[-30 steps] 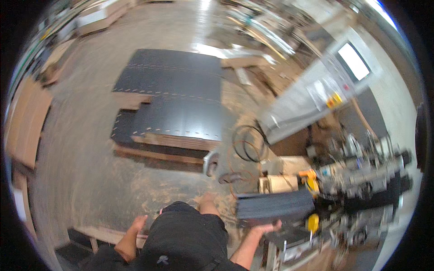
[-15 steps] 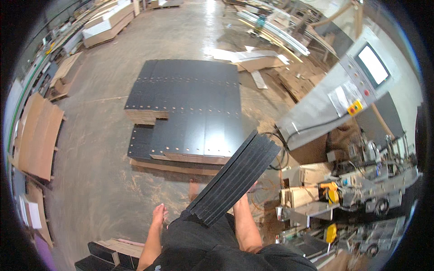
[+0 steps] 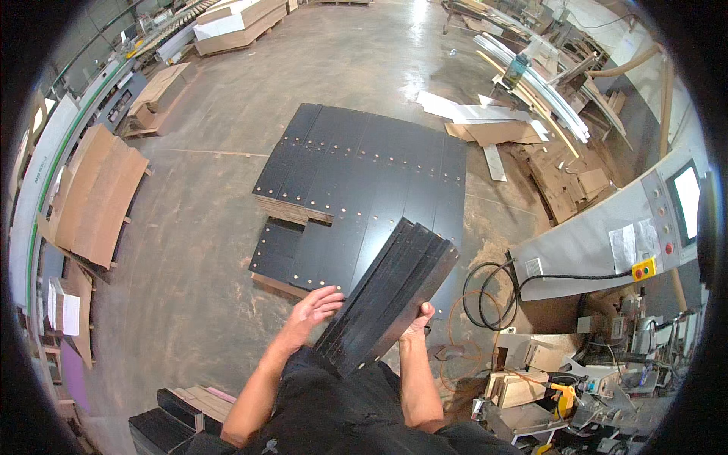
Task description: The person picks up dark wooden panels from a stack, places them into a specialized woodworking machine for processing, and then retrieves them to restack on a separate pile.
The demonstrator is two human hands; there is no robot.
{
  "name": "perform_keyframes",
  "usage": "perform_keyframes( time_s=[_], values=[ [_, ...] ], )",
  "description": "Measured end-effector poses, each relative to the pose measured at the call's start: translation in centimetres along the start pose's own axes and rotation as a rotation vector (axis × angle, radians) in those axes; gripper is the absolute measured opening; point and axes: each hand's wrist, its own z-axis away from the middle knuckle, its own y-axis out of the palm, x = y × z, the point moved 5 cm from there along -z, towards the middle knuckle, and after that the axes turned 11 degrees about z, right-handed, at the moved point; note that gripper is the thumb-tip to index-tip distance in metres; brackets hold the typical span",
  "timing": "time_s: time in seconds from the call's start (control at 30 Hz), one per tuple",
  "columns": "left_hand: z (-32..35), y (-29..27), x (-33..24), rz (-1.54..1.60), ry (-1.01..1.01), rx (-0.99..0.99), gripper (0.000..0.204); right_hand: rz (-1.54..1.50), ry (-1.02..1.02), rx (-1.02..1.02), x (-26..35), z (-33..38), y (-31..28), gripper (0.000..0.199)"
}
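Observation:
A bundle of narrow black boards is held in front of my body, tilted with its far end toward the right. My right hand grips it along the right side, thumb showing and the other fingers hidden by the boards. At the bundle's left side, my left hand is open with its fingers stretched toward the boards; whether the fingertips touch them I cannot tell. Beyond the bundle lies a low, wide stack of black panels with rows of small round holes or dots. Its left side has a gap where the layers are lower.
At right stands a grey control cabinet with a black cable. Machinery with a yellow part is at lower right. Brown boards lie on the left. Short black-faced pieces sit at lower left. White and brown scraps lie beyond.
My left hand has risen from low beside my body to the bundle's left side. The bundle has turned, stands steeper and has shifted slightly left. The view has swung left.

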Motion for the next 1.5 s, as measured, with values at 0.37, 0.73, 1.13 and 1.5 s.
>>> perform_keyframes(
  time_s=[0.37,0.73,1.13,1.5],
  values=[
    [-8.9,-4.8,1.1,0.132,-0.244,-0.048,0.092,0.616,0.140,-0.360,-3.8,-5.3,5.7,0.067],
    [-9.0,-20.8,8.4,0.834,-0.566,-0.200,0.057,1.395,0.326,-0.535,-11.4,-10.4,1.9,0.076],
    [-16.1,-44.6,12.7,0.224,-0.569,-0.528,0.079,0.839,0.787,-1.580,-25.0,27.8,-7.2,0.038],
    [-23.0,-46.4,19.8,0.302,-0.775,-0.395,0.095,0.736,0.675,-1.516,-33.3,24.5,-5.0,0.037]
  ],
)
